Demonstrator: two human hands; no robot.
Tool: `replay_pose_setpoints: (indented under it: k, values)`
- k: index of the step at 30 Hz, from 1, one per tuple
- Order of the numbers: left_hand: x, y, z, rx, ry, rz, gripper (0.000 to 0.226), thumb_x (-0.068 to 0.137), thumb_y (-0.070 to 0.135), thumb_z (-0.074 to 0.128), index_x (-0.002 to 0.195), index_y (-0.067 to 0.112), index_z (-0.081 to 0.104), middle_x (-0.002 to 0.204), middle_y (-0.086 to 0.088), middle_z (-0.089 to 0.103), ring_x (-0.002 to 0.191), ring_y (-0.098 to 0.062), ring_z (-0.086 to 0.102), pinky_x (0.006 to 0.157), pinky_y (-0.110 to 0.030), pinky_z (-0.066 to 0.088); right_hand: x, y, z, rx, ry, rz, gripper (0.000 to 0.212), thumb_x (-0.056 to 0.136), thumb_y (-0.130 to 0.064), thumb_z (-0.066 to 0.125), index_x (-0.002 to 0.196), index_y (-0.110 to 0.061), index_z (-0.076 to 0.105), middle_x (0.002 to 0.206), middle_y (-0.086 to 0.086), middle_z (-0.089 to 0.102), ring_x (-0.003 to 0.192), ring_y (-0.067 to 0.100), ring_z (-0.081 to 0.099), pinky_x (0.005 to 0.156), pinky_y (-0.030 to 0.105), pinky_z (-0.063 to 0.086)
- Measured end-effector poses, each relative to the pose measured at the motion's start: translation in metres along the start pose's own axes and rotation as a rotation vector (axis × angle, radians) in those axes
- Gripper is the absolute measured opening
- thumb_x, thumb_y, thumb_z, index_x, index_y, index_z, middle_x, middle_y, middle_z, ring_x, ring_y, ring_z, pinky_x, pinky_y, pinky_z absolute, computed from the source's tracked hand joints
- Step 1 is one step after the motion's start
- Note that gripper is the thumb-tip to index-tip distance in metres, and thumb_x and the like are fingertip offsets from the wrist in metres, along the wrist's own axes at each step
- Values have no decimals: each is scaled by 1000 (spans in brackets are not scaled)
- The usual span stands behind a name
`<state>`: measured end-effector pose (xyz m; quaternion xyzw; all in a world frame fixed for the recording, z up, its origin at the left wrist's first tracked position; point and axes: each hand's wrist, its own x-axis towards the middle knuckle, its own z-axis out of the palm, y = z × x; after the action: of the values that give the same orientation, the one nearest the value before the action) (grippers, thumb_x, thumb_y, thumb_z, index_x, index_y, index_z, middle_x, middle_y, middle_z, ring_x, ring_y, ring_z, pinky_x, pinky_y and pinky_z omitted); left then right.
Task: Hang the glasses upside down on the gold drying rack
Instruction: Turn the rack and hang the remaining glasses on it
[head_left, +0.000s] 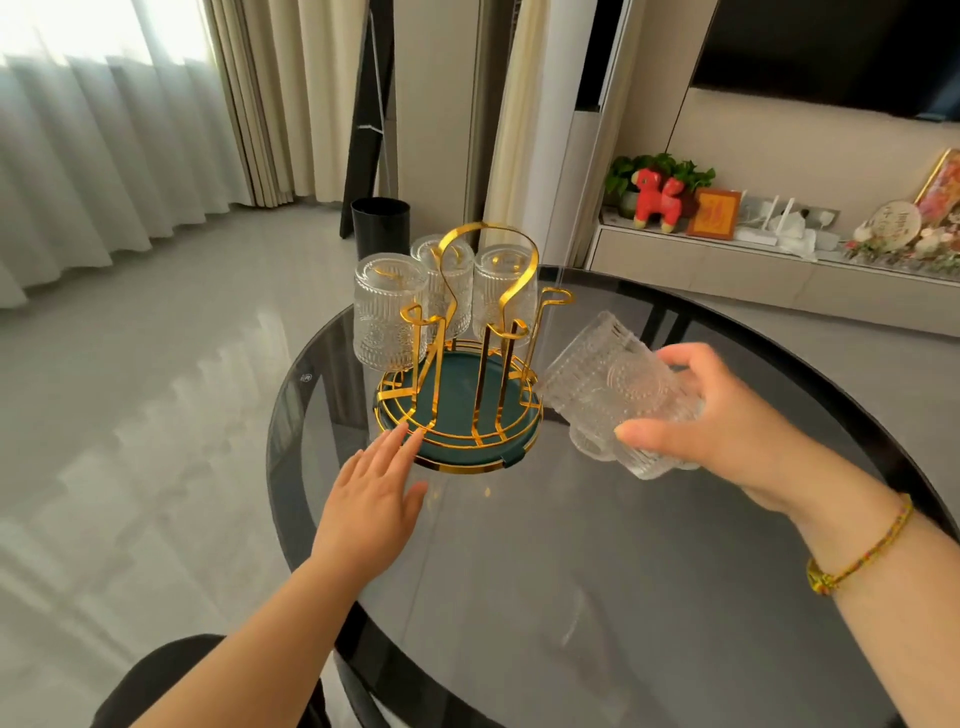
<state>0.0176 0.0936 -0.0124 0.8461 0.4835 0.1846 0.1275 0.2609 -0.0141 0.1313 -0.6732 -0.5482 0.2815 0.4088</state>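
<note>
Gripped in the right hand (727, 415) are two clear, embossed glasses, held together — thumb across the near side, fingers wrapped over the far side. One glass (608, 374) is tilted with its mouth turned toward the rack; the second glass (641, 457) sits just below it, pressed against the palm. Both are held above the table, just to the right of the rack and not touching it. A braided yellow bracelet (857, 551) circles the right wrist.

At the left, the left hand (374, 493) lies flat and open, holding nothing, its fingertips touching the near-left rim of the rack's base.

Between the hands stands the gold drying rack (488, 312) — thin gold wire posts rising from a round dark green tray (467, 395) with a gold edge, and a tall looped handle on top. Three matching glasses already hang upside down on the far posts: one at the left (387, 306), one at the back (441, 280), one at the right (504, 296). The nearer posts are bare.

Everything rests on a round, dark smoked-glass table (623, 571). Beyond it, on pale glossy floor, stands a black bin (380, 223). White sheer curtains (104, 156) fill the left side of the room. At the right, a low shelf holds a red toy horse (657, 200), a green plant and framed pictures.
</note>
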Motion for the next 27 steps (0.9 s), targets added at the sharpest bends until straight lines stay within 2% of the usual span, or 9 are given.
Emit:
replay_pose_setpoints:
  k: [2, 6, 10, 12, 15, 17, 21, 24, 27]
  values:
    - [3, -2, 0, -27, -1, -38, 55, 93, 38, 32, 140, 28, 5, 154, 2, 8, 142, -15, 7, 116, -35, 7, 12, -14, 0, 13, 24, -37, 43, 59, -24, 76, 85, -40, 46, 97, -12, 54, 88, 9, 56, 65, 25, 44]
    - [10, -4, -2, -82, -8, -116, 55, 93, 38, 31, 140, 28, 5, 155, 2, 7, 142, -16, 6, 116, -36, 9, 31, -39, 6, -16, 8, -97, 47, 47, -38, 76, 86, -41, 49, 93, -15, 55, 86, 4, 54, 66, 22, 42]
    - [12, -6, -2, -102, -9, -115, 53, 94, 35, 31, 140, 29, 6, 155, 2, 7, 142, -16, 7, 116, -37, 9, 49, -66, 14, -54, 29, -147, 53, 40, -45, 73, 85, -42, 45, 111, 1, 56, 103, 22, 54, 87, 43, 47]
    - [12, -7, -1, -105, -8, -117, 52, 94, 34, 30, 140, 29, 6, 155, 2, 7, 142, -16, 6, 116, -37, 7, 56, -79, 13, -96, 45, -195, 53, 43, -45, 74, 87, -43, 44, 121, 4, 52, 112, 24, 49, 94, 45, 43]
    - [12, -7, -1, -111, -10, -117, 51, 94, 34, 29, 140, 30, 5, 155, 3, 7, 142, -16, 6, 116, -36, 6, 65, -100, 10, -187, 55, -272, 61, 48, -45, 75, 99, -37, 42, 121, 3, 50, 114, 22, 47, 95, 42, 41]
    - [12, -7, -1, -108, -13, -108, 51, 94, 34, 28, 140, 30, 5, 155, 3, 6, 142, -15, 6, 116, -36, 6, 69, -114, 10, -216, 44, -310, 63, 52, -42, 76, 104, -34, 42, 118, 4, 51, 108, 21, 50, 87, 37, 45]
    - [11, -7, -1, -117, -7, -95, 51, 94, 34, 28, 140, 30, 4, 155, 3, 7, 142, -15, 6, 116, -35, 7, 76, -139, 25, -294, -29, -370, 58, 57, -38, 74, 105, -34, 42, 99, -15, 47, 90, 2, 48, 67, 16, 38]
    - [11, -7, -2, -132, 3, -106, 52, 95, 33, 28, 140, 28, 4, 155, 4, 7, 142, -15, 6, 116, -34, 7, 81, -148, 47, -433, -87, -403, 64, 61, -39, 72, 117, -31, 42, 96, -23, 37, 92, 1, 39, 57, -2, 30]
    - [11, -9, -2, -146, 3, -119, 51, 95, 27, 29, 140, 27, 5, 155, 3, 8, 142, -15, 6, 116, -34, 7, 88, -146, 66, -525, -143, -390, 68, 64, -37, 72, 123, -28, 40, 113, -9, 41, 101, 5, 34, 63, 8, 30]
